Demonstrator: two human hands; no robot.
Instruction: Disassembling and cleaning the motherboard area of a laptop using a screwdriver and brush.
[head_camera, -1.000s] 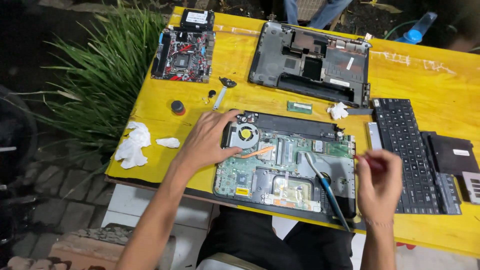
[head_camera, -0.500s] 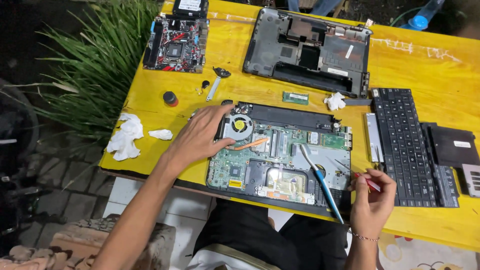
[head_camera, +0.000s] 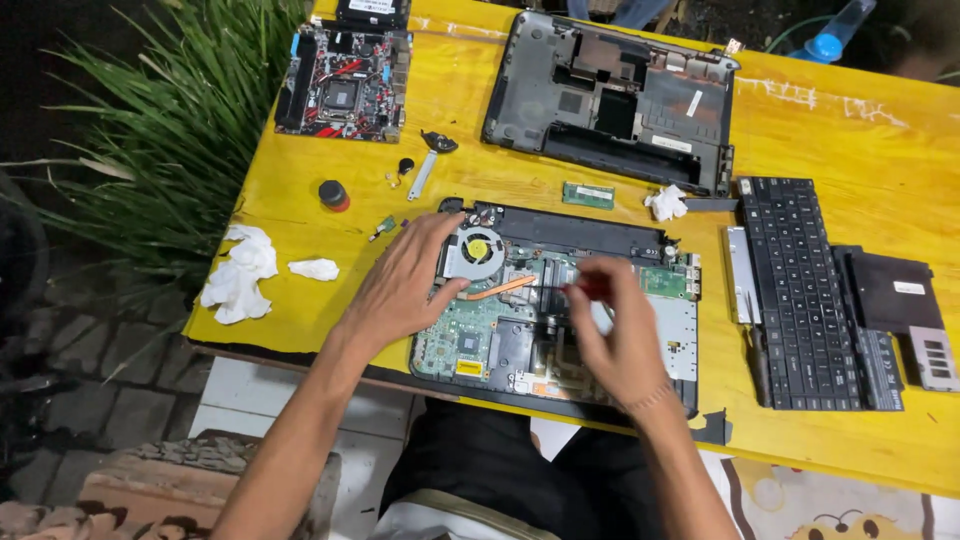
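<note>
— Where's the board?

— The green opened laptop mainboard (head_camera: 520, 320) lies at the yellow worktop's (head_camera: 300, 200) near edge. My left hand (head_camera: 400, 290) presses spread beside its round fan (head_camera: 478, 250).

— And the right hand (head_camera: 620, 340)?

— Pinching a red-tipped tool (head_camera: 590, 289). I judge the board stiff, fragile; take its edges.

A yellow table (head_camera: 830, 130) with worn, scuffed paint fills most of the view, lit brightly from above while everything around it lies in darkness. To the left of the hands, beyond the table's edge, a plant (head_camera: 140, 150) with long, thin green leaves spreads out of the dark. Below the plant the floor (head_camera: 90, 400) is paved with grey brick-shaped stones, and a reddish brick ledge (head_camera: 150, 490) shows in the lower left corner. Under the table's near edge lie pale tiles (head_camera: 240, 400).
</note>
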